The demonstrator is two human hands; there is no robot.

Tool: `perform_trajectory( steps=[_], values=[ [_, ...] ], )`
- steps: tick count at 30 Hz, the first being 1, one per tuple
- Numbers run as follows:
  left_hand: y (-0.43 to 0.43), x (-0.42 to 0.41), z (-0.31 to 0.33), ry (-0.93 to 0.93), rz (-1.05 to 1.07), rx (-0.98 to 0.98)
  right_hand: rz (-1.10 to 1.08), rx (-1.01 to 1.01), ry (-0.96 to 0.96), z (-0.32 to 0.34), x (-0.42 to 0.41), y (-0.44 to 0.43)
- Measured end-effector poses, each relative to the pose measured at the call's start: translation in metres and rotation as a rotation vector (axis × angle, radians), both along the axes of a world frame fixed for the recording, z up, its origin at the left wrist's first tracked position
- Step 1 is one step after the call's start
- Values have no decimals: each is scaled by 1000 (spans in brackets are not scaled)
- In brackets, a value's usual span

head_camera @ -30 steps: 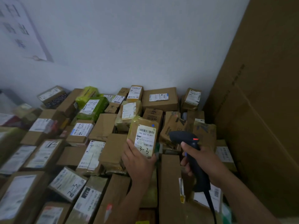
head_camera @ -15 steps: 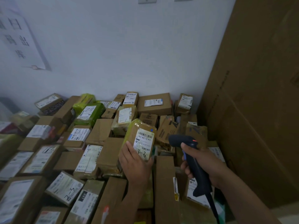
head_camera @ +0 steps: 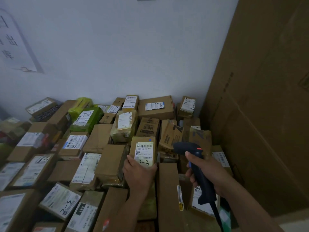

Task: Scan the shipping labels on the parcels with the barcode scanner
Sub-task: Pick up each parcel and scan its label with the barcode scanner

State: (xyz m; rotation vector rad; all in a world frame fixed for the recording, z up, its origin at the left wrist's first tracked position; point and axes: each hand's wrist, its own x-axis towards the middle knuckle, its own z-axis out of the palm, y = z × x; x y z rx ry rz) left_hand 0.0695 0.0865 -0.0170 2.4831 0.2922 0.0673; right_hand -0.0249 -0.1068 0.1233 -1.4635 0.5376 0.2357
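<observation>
**Holding 1 parcel (head_camera: 143, 148) beside 1 scanner (head_camera: 199, 174)**

Counts: 2 hands, 1 scanner, 1 parcel lifted. The pile (head_camera: 100, 139) underneath has dozens of boxes, too many and too overlapped to count exactly; 2 are green bags.

L hand (head_camera: 138, 174) grips the parcel's lower end, thumb on its left edge. Parcel stands upright w/ long axis vertical. Its label (head_camera: 144, 154) faces cam, barcode at top, "3-3" handwritten at the bottom.

R hand (head_camera: 210, 171) is wrapped round the scanner handle. Scanner nose points left at the parcel, near but not touching. Handle axis runs down-right, cable exits the bottom. Red light (head_camera: 199, 149) is lit on the head.

Bkgd: white wall (head_camera: 117, 56), tall cardboard sheet (head_camera: 267, 97) on the right.
</observation>
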Motion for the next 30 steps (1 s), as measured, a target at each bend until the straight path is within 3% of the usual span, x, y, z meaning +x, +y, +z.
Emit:
perform_trajectory(
  steps=[9,17,19,24,27,30],
  values=[
    [-12,48,-24,137,-52,-1,-52,-34,25,-19,15,1],
    [-9,37,-59,271,-70,53,-98,-39,52,-37,20,3],
    [-9,38,-55,208,-79,114,-109,-47,44,-40,20,1],
    [-38,50,-12,-214,-154,-83,-185,-66,19,-43,18,-9],
    [-72,56,10,-182,-326,-67,-243,-65,4,-43,17,-15],
    [-98,61,12,-84,-434,111,-287,-63,-6,-44,14,-21]
  ],
)
